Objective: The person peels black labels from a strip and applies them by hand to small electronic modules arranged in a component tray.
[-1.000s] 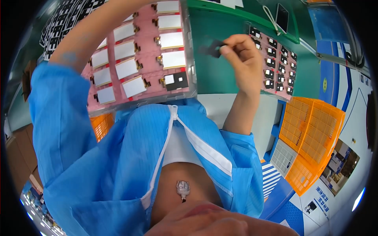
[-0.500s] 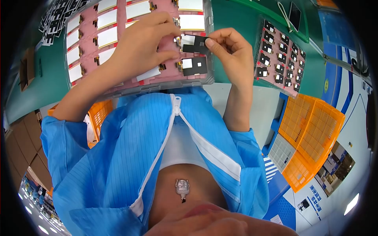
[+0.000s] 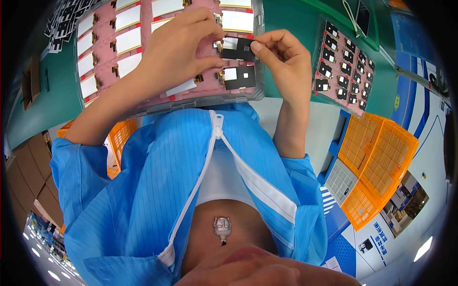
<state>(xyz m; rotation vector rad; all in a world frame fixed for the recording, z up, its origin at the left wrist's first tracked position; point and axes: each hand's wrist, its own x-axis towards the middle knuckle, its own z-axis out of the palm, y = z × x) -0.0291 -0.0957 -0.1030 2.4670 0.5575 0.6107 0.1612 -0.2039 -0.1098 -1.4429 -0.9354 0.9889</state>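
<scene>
A pink-lined clear tray [image 3: 188, 101] holds rows of flat white panels [image 3: 128, 42] with small gold-and-black connector tails. My right hand [image 3: 288, 59] pinches the right edge of a black adhesive-like sheet [image 3: 244, 49] between thumb and forefinger. That sheet lies across a white panel in the right-hand column, leaving a white patch at its left. My left hand [image 3: 179, 52] arches over the tray, thumb and forefinger apart on either side of that panel's connector end. Whether its fingertips touch the panel is hard to tell. Just nearer sits another panel with a black cover [image 3: 240, 78].
To the right, a second pink tray [image 3: 341, 95] carries several small black-and-white pieces. A phone [image 3: 362, 19] lies beyond it on the green mat [image 3: 291, 16]. Black-and-white sheets [image 3: 62, 24] are piled at the far left, near an open cardboard box [image 3: 31, 83]. Orange crates [image 3: 377, 162] stand lower right.
The black sheet now lies more squarely along the panel, its right edge still pinched by my right hand. My left hand keeps nearly the same pose. The whole view has shifted slightly.
</scene>
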